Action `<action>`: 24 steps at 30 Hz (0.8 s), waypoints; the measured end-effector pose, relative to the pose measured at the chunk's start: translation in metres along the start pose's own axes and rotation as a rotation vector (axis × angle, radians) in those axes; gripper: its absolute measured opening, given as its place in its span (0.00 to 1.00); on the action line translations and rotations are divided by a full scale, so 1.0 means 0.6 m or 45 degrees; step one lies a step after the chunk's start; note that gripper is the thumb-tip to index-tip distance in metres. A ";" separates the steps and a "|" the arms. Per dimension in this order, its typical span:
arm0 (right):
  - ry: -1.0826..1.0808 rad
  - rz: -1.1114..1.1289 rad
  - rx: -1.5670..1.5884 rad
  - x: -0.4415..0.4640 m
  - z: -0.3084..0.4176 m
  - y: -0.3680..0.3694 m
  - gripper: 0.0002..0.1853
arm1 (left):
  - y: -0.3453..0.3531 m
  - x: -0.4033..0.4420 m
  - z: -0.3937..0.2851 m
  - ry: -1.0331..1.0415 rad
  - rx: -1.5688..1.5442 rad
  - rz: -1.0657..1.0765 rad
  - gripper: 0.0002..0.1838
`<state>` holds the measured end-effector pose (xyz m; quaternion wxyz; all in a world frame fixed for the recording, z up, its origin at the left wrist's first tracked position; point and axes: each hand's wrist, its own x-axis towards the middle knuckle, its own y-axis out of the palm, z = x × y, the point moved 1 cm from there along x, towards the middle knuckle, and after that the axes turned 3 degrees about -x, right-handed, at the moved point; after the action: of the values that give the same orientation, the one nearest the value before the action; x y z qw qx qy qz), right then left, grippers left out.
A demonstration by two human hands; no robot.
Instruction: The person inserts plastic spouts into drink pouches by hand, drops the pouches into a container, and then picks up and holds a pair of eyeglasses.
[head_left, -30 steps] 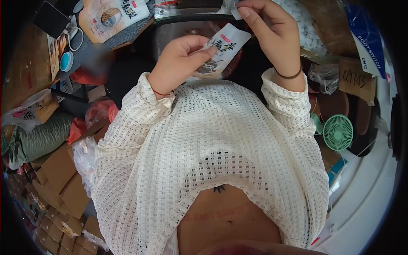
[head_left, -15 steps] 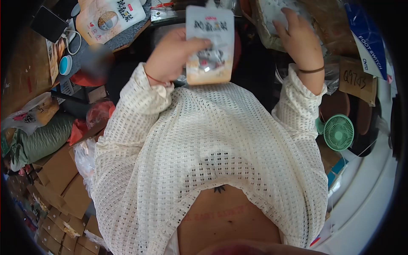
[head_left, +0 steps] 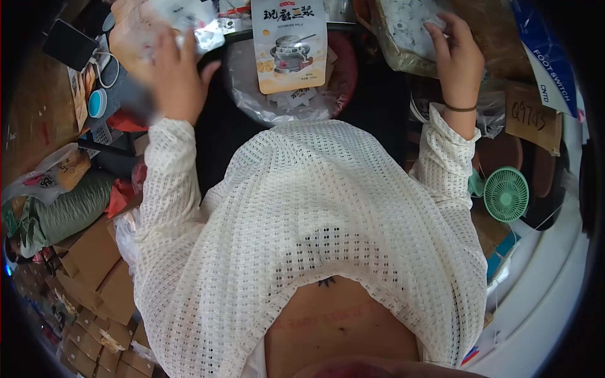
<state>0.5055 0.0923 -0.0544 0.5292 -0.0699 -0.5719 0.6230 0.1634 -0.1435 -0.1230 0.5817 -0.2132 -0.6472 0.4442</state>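
Observation:
A white and tan soybean milk pouch (head_left: pixel 291 47) hangs upright at the top centre, its upper end at the metal machine edge. No hand touches it. My left hand (head_left: pixel 178 75) is open, fingers spread and smeared by motion, over the flat printed pouches (head_left: pixel 135 16) at the upper left. At the upper right my right hand (head_left: pixel 459 60) is closed in a pinch at the edge of a bag-lined tray (head_left: pixel 403 62) of small white pieces (head_left: pixel 409 28). What sits between its fingertips is too small to make out.
Below the hanging pouch stands a red bin (head_left: pixel 345 94) with a clear plastic liner and pouches inside. A phone (head_left: pixel 68 44) with a cable and a blue-lidded jar (head_left: pixel 97 103) lie left. A green fan (head_left: pixel 506 194) and a marked cardboard box (head_left: pixel 532 123) are right.
My left hand has let go of the pouch and moved left to the other pouches, fingers spreading. The pouch now hangs by itself. My right hand has shifted slightly, its fingers closing at the tray.

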 end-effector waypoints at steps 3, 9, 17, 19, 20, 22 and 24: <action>-0.283 -0.028 0.265 0.007 0.011 -0.002 0.11 | -0.019 -0.025 0.007 0.154 -0.375 0.095 0.14; -0.621 0.430 0.588 -0.031 0.157 0.035 0.08 | -0.046 -0.009 -0.055 -0.724 -1.786 0.420 0.10; -0.157 0.433 1.068 -0.006 0.224 0.016 0.07 | -0.060 0.000 -0.144 -0.654 -2.119 0.691 0.11; -0.384 0.310 0.795 0.002 0.210 0.025 0.06 | -0.073 0.006 -0.161 -0.757 -2.315 0.780 0.14; -0.382 0.338 0.740 0.003 0.209 0.017 0.06 | -0.081 0.010 -0.164 -0.744 -2.341 0.869 0.15; -0.379 0.418 0.637 -0.002 0.216 -0.006 0.06 | -0.075 0.003 -0.181 -0.813 -2.417 1.006 0.15; -0.485 0.433 0.641 -0.002 0.184 0.010 0.08 | -0.084 0.004 -0.198 -0.951 -2.597 1.081 0.15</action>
<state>0.4261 0.0222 -0.0223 0.3024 0.0857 -0.4690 0.8253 0.2871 -0.1287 -0.0885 -0.2815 -0.6375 -0.7118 -0.0880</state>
